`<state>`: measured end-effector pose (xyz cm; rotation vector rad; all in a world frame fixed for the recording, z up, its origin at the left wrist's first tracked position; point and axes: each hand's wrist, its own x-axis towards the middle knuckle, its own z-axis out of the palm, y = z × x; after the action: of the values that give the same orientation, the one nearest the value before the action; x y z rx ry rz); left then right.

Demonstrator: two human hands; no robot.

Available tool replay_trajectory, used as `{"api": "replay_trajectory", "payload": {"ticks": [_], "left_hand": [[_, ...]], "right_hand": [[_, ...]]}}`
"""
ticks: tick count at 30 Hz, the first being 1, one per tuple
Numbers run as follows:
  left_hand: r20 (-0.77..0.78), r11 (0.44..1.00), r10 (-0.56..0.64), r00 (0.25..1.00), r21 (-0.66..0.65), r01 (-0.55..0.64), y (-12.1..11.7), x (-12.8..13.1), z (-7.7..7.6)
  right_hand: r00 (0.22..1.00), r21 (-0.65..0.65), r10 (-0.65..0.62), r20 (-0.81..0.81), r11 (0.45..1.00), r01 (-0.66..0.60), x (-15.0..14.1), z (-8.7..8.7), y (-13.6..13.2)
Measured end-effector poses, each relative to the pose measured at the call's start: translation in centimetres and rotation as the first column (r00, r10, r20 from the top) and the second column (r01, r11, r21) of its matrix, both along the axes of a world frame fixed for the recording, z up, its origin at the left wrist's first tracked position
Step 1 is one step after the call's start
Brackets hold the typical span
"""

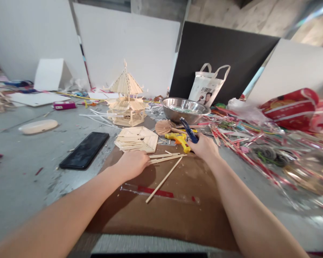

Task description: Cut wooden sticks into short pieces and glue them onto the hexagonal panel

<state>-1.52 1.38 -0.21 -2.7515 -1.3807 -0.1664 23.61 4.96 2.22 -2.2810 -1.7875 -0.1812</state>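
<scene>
My left hand (134, 165) is closed low over the brown board, its fingers around the near ends of thin wooden sticks (167, 157). Its fingertips are partly hidden. Just beyond it lies a flat hexagonal panel of wooden sticks (148, 138). My right hand (205, 147) grips a dark blue hand tool (188, 129), tilted up and away; its exact kind is unclear. Beside that hand, a yellow glue gun (181, 139) lies on its side. One loose wooden stick (164, 180) rests diagonally on the board, between my forearms.
A stick-built pagoda model (126, 98) stands behind the panel. To its right are a steel bowl (185, 109) and a white bag (206, 87). A black phone (84, 150) and white case (38, 126) lie left. Strips and plastic wrappings (255, 150) clutter the right side.
</scene>
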Motion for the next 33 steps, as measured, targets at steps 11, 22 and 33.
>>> {"api": "replay_trajectory", "payload": {"ticks": [11, 22, 33], "left_hand": [[-0.124, 0.999, -0.01, 0.992, 0.032, 0.015, -0.7, 0.4, 0.5], [-0.197, 1.0, -0.012, 0.98, 0.025, 0.017, -1.2, 1.0, 0.8], [0.156, 0.998, 0.036, 0.987, -0.058, -0.027, -0.2, -0.1, 0.9]], "right_hand": [[0.995, 0.057, 0.103, -0.009, 0.993, -0.102, -1.4, -0.3, -0.6], [0.978, 0.166, 0.208, 0.003, 0.964, -0.205, -2.2, -0.1, -1.2], [0.953, 0.282, 0.295, -0.063, 0.922, -0.267, -2.6, -0.1, -1.4]]}}
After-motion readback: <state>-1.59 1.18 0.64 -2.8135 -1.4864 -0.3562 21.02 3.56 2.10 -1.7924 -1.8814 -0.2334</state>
